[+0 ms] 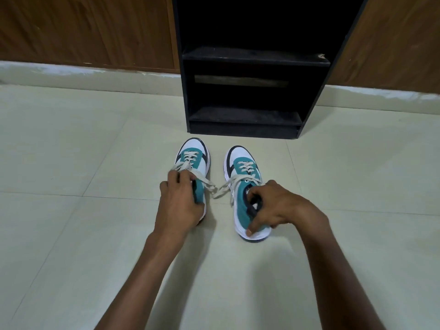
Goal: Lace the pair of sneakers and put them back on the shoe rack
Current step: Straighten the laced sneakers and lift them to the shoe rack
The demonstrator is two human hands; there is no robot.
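Floor tile lies open around both teal-and-white laced sneakers, toes toward the far black wooden shoe rack, where your left hand clamps the left sneaker and your right hand pinches the right sneaker at its heel collar.

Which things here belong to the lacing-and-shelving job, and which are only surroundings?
Job:
left sneaker, held at the heel by the left hand
right sneaker, held at the heel by the right hand
loose laces
black shoe rack

Surroundings:
tiled floor
wooden wall panels
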